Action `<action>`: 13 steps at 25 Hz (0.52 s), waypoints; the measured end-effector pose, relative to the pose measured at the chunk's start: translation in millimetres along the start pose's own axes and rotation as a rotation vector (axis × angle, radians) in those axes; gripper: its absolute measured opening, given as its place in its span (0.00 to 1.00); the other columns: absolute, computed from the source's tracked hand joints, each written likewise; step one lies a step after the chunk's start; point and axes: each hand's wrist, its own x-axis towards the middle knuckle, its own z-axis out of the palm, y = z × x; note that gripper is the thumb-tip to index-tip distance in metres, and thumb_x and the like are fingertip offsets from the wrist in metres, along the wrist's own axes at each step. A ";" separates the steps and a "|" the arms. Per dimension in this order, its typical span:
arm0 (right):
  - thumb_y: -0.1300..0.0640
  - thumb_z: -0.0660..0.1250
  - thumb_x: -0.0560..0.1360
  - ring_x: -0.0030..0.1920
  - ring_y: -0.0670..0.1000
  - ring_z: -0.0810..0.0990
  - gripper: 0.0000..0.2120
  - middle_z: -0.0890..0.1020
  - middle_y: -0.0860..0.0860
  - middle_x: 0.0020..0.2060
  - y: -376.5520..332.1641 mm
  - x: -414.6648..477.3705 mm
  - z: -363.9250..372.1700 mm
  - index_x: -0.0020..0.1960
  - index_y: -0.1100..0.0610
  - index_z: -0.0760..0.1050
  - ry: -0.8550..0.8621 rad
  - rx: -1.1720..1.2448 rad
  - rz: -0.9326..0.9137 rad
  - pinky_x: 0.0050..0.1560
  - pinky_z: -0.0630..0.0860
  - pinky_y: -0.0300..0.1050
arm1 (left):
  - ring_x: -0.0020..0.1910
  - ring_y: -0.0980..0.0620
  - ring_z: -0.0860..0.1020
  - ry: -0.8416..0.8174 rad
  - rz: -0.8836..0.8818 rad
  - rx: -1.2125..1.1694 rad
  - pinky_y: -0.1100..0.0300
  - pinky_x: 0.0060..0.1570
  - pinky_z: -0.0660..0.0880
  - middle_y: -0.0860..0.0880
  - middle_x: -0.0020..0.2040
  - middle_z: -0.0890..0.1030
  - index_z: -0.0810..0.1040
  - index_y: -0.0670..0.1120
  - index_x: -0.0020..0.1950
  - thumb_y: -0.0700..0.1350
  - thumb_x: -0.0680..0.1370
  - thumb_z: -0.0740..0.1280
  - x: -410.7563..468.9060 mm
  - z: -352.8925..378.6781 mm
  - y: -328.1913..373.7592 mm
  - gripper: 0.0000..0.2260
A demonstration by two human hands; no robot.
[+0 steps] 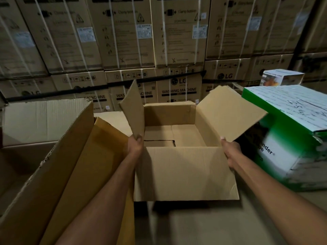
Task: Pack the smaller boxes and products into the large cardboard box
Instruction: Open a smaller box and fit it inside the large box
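"What is the person doing?"

"Getting the big open brown cardboard box (pixel 177 131) ready. It sits on the floor right in front of them, and it has nothing in it. The left hand (pixel 135 145) has its fingers closed on the bottom edge of the left flap (pixel 133 112), which stands almost straight up. The right hand (pixel 231 152) pinches the bottom corner of the right flap (pixel 228 112), which leans out."

"What goes in?"

"I think the green and white printed box (pixel 290 131) just beside the right flap, and the little white box (pixel 281 76) sitting near its back edge."

"How should they do it well?"

"Push both flaps all the way out so they stay open. The near flap (pixel 184 172) hangs down already. Then nothing catches when the boxes go in."

"And the tall brown carton (pixel 49 138) on the left?"

"It touches the left flap, so go slowly there."
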 end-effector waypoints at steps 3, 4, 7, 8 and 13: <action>0.45 0.63 0.83 0.51 0.60 0.81 0.23 0.81 0.59 0.54 -1.3 -27.1 -16.8 0.66 0.63 0.73 0.069 0.050 -0.038 0.53 0.80 0.55 | 0.51 0.48 0.76 -0.030 0.150 -0.033 0.55 0.48 0.72 0.50 0.47 0.76 0.75 0.47 0.65 0.45 0.86 0.57 -17.4 -9.6 3.9 0.11; 0.45 0.63 0.83 0.54 0.61 0.81 0.24 0.80 0.59 0.57 -4.7 -37.3 -22.6 0.68 0.64 0.72 0.096 0.068 -0.060 0.56 0.80 0.56 | 0.50 0.49 0.77 -0.009 0.179 -0.036 0.54 0.48 0.74 0.52 0.46 0.76 0.75 0.48 0.62 0.44 0.86 0.57 -24.1 -16.3 9.2 0.08; 0.45 0.63 0.84 0.65 0.62 0.77 0.28 0.76 0.61 0.66 -23.9 -73.9 -38.5 0.74 0.65 0.67 0.150 0.127 -0.121 0.65 0.76 0.57 | 0.48 0.50 0.78 0.096 0.235 -0.029 0.56 0.47 0.77 0.51 0.49 0.77 0.76 0.46 0.65 0.40 0.85 0.59 -42.5 -41.3 34.3 0.11; 0.45 0.63 0.83 0.65 0.61 0.77 0.28 0.76 0.61 0.67 -31.2 -84.9 -44.9 0.74 0.65 0.66 0.164 0.147 -0.151 0.65 0.75 0.56 | 0.49 0.50 0.78 0.129 0.242 -0.037 0.57 0.47 0.76 0.50 0.51 0.78 0.76 0.46 0.66 0.40 0.85 0.60 -50.3 -52.7 44.1 0.11; 0.43 0.62 0.83 0.53 0.56 0.78 0.25 0.79 0.56 0.56 -87.1 -165.4 -92.4 0.69 0.62 0.71 0.202 0.240 -0.261 0.52 0.76 0.49 | 0.52 0.48 0.80 0.159 0.254 -0.244 0.52 0.56 0.78 0.48 0.52 0.79 0.76 0.47 0.65 0.45 0.85 0.61 -95.7 -117.5 89.6 0.11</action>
